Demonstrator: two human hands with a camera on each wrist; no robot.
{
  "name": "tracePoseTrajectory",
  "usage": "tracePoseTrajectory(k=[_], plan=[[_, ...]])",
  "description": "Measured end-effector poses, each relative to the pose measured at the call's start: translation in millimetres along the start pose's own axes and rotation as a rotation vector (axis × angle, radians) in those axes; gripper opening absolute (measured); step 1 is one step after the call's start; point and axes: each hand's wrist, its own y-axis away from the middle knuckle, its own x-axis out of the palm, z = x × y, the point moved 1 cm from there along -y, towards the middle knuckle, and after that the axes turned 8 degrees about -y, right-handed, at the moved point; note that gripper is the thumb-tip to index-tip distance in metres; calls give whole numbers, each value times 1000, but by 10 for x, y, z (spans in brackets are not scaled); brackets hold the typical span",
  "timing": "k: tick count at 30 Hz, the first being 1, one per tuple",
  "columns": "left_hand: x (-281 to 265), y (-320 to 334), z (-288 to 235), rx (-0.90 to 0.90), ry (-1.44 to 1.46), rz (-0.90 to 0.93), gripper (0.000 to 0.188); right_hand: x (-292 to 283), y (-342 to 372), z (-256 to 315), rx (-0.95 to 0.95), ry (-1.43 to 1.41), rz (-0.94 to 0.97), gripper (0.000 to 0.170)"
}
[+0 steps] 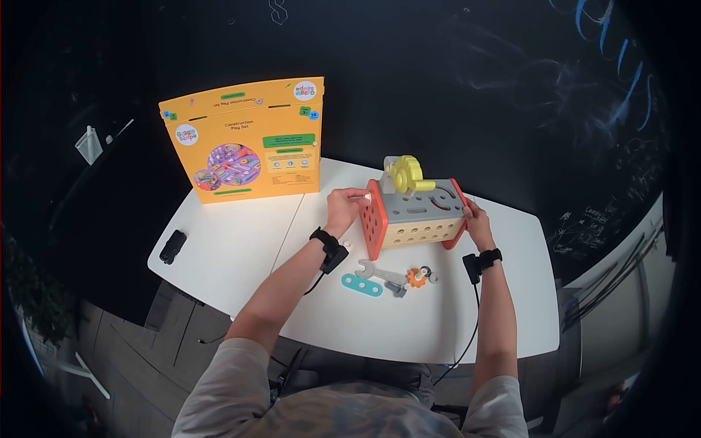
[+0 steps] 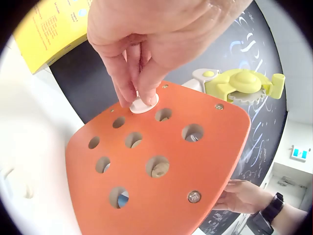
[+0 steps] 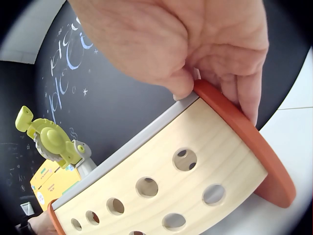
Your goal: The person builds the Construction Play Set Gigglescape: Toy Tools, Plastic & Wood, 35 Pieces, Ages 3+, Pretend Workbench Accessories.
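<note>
Nearest you: teal strip, grey bolt, wrench, orange gear on white tabletop. Just past 'em, toy workbench w/ yellow saw on top. Hands apart: your L hand pinches white pc at its L orange panel; your R hand grips R panel. Farther: yellow box, L side; then blackboard.

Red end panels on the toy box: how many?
2. Left end panel, where the left hand pinches a white piece; right end panel, gripped by the right hand.
</note>
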Motion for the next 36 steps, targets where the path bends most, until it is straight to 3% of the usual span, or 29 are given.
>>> tracePoseTrajectory(k=[8, 12, 17, 21, 28, 36], plan=[[-64, -70, -15, 151, -192, 52, 27, 4, 92, 134, 94, -73, -10, 39], [-152, 8, -150, 117, -218, 64, 33, 21, 115, 152, 91, -51, -32, 38], [-244, 163, -367, -45, -58, 275, 58, 73, 219, 283, 48, 89, -52, 38], [-250, 163, -399, 14, -122, 366, 70, 91, 312, 431, 32, 138, -29, 37], [-330, 174, -541, -39, -59, 384, 64, 105, 526, 760, 77, 248, -6, 41], [-327, 132, -605, -61, -103, 407, 58, 100, 725, 870, -2, 375, 14, 27]])
